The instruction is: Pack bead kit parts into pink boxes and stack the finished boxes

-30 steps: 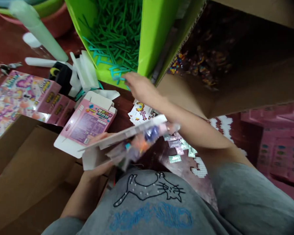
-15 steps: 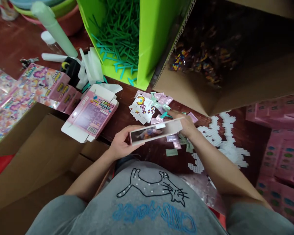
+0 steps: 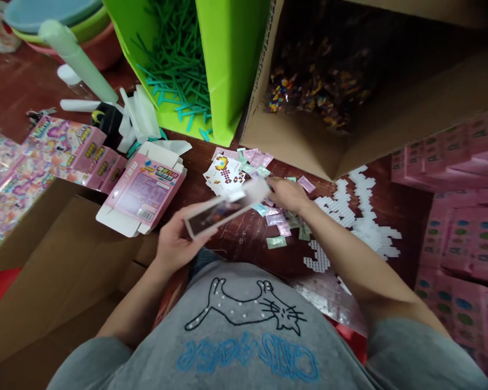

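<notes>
My left hand (image 3: pixel 177 236) grips one end of a small open paper box (image 3: pixel 230 219), with thumb and fingers around its sides. A blurred dark bag (image 3: pixel 214 213) shows inside it. My right hand (image 3: pixel 288 193) is at the far end, by the raised flap, with its fingers curled together. A bit of dark green shows at the fingertips, too small to name; the flap partly covers them. Pink and green sachets (image 3: pixel 277 219) lie scattered under and around this hand. Printed pattern cards (image 3: pixel 222 176) are fanned out just beyond the box.
An unfolded pink box (image 3: pixel 142 187) lies left. Behind stand a lime-green bin (image 3: pixel 222 81) of green T-shaped sticks (image 3: pixel 183 70) and a carton (image 3: pixel 296 132) of bagged coloured beads. White pegboard pieces (image 3: pixel 352 216) lie right, near stacked pink boxes (image 3: pixel 463 233). Another carton (image 3: pixel 77 233) stands at left.
The box has shifted left in the view and tilted, its flap end rising. My right hand has moved left with it. The teal piece seen by its fingers earlier is now mostly hidden.
</notes>
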{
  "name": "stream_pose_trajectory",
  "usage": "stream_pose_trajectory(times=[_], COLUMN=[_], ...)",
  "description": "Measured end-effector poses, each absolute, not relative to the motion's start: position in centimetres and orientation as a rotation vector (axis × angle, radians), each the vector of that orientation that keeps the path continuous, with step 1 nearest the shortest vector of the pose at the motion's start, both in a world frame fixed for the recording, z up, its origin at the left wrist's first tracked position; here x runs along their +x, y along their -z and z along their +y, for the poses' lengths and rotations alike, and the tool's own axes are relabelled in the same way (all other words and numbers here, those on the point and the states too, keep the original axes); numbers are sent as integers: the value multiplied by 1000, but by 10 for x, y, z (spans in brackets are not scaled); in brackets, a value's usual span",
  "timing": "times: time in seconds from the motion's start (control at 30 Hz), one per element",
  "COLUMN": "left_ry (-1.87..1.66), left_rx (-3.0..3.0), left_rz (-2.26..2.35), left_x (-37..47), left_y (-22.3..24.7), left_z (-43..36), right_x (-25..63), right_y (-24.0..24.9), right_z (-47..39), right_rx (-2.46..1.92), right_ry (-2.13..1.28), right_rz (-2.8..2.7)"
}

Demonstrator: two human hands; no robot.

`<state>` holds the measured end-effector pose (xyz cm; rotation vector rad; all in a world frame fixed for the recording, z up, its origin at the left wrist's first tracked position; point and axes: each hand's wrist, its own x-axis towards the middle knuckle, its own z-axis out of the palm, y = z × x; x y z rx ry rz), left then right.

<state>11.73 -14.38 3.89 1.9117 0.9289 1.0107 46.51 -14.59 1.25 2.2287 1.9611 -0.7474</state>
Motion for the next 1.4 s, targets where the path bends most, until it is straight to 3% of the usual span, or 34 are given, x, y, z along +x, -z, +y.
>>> stream_pose_trajectory(times=[0.13,0.3,0.43,0.63,0.73,0.87,0.97,1.03,1.13,1.4], left_ry=[-1147,-931,-877,-890,-924,-960,-975,-941,-867,-819], left_rx=[1789,1765,1663,1703,1814,1964,1996,1954,1845,1720], left_rz=[1378,1257,1161,1104,1008,774,721,717,728,668], left_x=[86,93,116,111,100,107,128,143,157,171], left_y=[-44,-38,-38,-40,-40,-40,-38,-35,-31,-25], left_z=[-141,-140,-137,-136,-137,-136,-136,-139,-144,-150], right_x=[482,493,473,459,469,467,442,424,413,420], right_y=[-50,-114,-88,-18,-49,-138,-183,-190,-179,-169], right_z=[-165,-187,-164,-131,-148,-188,-206,-206,-197,-195], right_rx=[2320,2312,2042,2080,2185,2408,1954,1723,1734,1616], right_ry=[742,609,745,812,736,402,150,-52,-192,-32], right_rz=[2026,2535,2346,2096,2264,2868,3203,3166,3023,2994])
